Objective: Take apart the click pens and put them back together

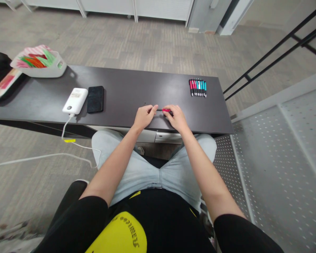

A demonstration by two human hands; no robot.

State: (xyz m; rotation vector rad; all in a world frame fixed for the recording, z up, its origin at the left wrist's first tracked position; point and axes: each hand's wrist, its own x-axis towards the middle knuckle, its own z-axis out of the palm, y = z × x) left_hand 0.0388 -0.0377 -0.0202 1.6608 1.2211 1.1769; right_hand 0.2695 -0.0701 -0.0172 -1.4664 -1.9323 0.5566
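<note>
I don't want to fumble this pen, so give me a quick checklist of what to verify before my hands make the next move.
1. Both hands on the pen: ok; left hand and right hand hold its ends.
2. Pen over the desk, not past the edge: ok.
3. Pen parts fully joined: cannot tell, fingers cover them.
4. Row of pens apart from the hands: ok.
5. Phone and power bank out of the way: ok.

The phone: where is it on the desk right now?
The phone lies flat on the desk, left of both hands, right beside the white power bank.
</note>
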